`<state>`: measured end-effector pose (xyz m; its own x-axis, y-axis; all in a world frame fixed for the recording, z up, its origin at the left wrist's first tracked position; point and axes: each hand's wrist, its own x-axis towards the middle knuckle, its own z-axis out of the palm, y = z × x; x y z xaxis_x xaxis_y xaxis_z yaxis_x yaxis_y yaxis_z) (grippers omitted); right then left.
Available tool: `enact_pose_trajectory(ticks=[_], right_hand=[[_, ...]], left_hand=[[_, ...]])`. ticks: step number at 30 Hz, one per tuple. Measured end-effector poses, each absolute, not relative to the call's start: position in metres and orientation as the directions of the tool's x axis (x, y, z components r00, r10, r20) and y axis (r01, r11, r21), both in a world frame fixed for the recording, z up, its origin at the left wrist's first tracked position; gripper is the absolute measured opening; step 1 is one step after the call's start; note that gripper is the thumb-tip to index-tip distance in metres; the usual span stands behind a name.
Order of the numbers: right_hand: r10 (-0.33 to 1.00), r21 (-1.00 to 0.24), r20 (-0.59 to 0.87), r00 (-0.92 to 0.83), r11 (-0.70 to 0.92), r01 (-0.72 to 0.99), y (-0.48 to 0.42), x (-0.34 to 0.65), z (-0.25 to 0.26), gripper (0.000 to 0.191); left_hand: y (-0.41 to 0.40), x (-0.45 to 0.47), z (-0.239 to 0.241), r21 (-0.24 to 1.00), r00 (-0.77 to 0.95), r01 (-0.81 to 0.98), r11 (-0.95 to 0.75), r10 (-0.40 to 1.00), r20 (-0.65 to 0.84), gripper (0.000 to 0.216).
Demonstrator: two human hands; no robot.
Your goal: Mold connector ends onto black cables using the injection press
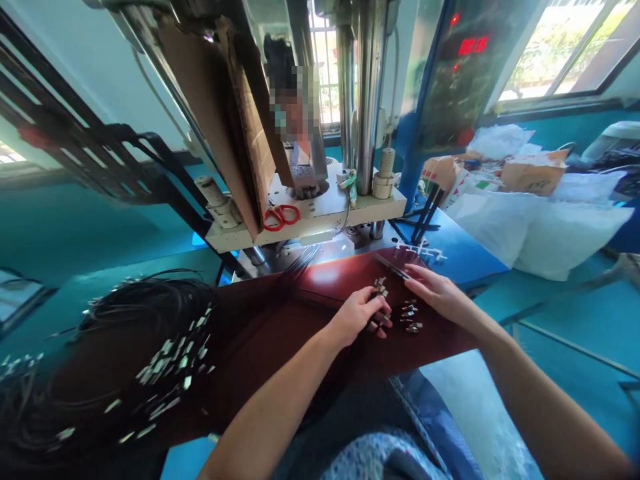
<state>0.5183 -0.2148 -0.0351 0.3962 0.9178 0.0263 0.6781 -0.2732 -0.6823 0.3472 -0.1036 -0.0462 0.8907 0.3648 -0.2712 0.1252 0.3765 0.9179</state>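
My left hand [361, 313] is curled around a few small metal connectors [379, 288] whose tips stick up above the fingers. My right hand [436, 293] lies on the dark red work board [280, 333] with fingers stretched toward a thin dark tool [393, 268]; it holds nothing that I can see. Between the two hands several loose metal connectors [411, 316] lie in a short row on the board.
A big heap of black cables with metal ends [150, 347] fills the left of the board. Behind stands a press machine [325, 200] with red-handled scissors [281, 216] on its plate. White bags [540, 227] and cardboard boxes lie right. Another person stands behind the machine.
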Motion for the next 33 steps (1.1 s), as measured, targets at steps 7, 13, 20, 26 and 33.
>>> enact_pose_trajectory(ticks=[7, 13, 20, 26, 33], right_hand=[[0.828, 0.095, -0.173, 0.533, -0.524, 0.846, -0.245, 0.524, -0.046, 0.018], [0.813, -0.765, -0.336, 0.475, -0.530, 0.366, -0.247, 0.511, -0.051, 0.011], [0.817, -0.960, -0.193, 0.544, -0.042, -0.277, -0.221, 0.433, -0.063, 0.039], [0.863, -0.898, -0.216, 0.456, 0.007, -0.440, -0.211, 0.426, -0.071, 0.028], [0.820, -0.917, -0.142, 0.555, 0.101, -0.385, -0.216, 0.434, -0.072, 0.025]], left_hand=[[-0.095, 0.340, -0.047, 0.912, 0.904, 0.084, 0.401, 0.354, -0.238, 0.030], [-0.098, 0.339, -0.048, 0.927, 0.880, 0.066, 0.370, 0.416, -0.229, 0.032], [-0.114, 0.337, -0.045, 0.972, 0.849, 0.099, 0.214, 0.491, -0.195, 0.027], [-0.115, 0.326, -0.050, 0.968, 0.832, 0.112, 0.226, 0.511, -0.215, 0.025], [-0.123, 0.315, -0.042, 0.858, 0.837, 0.292, -0.422, 0.547, -0.015, 0.009]])
